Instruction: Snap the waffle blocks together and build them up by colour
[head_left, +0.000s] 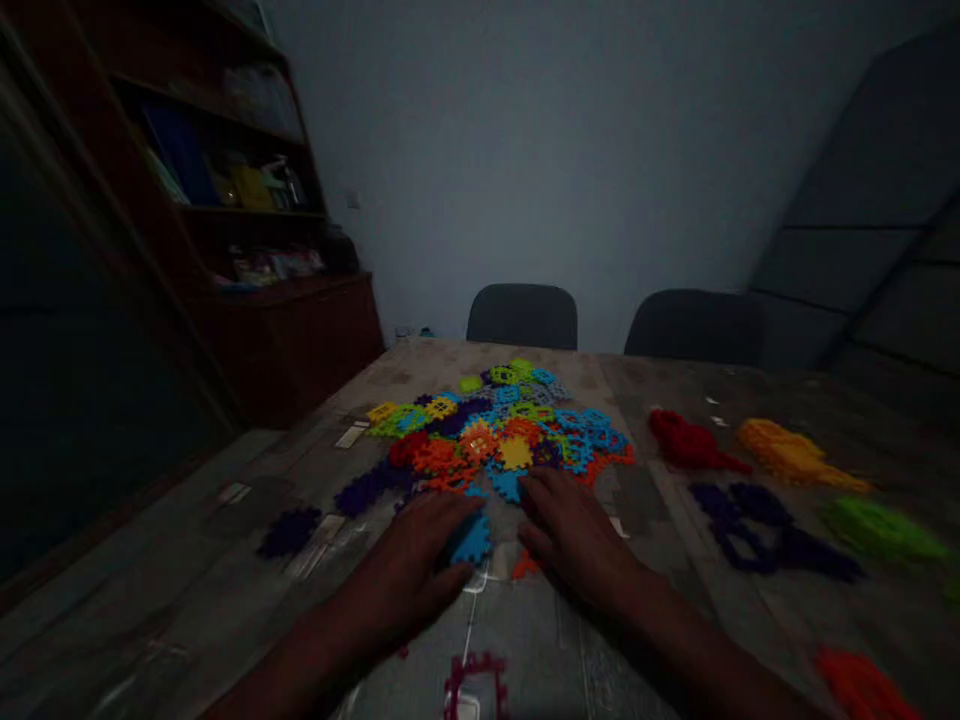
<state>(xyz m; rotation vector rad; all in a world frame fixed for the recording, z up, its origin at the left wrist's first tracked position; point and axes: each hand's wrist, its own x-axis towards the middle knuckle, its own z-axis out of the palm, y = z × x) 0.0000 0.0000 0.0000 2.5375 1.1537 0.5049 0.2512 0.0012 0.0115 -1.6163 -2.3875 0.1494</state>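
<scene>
A heap of colourful gear-shaped plastic pieces (480, 440) spreads over the table before me. My left hand (420, 550) is at its near edge, with a blue gear-shaped piece (472, 540) between its fingers and thumb. To the right, my right hand (570, 525) reaches palm down, fingers stretched and apart, with nothing visibly gripped. Its fingertips are beside another blue piece (508, 487), and an orange piece (525, 566) shows under its thumb side. The picture is dark and somewhat blurred.
On the right of the table (637, 500) lie sorted groups: red (686, 440), yellow-orange (791, 455), purple (765, 530), green (885, 530) and orange-red (862, 685) pieces. A magenta square frame (476, 665) is nearest me. Two chairs (523, 315) stand behind; a shelf cabinet (300, 320) is at left.
</scene>
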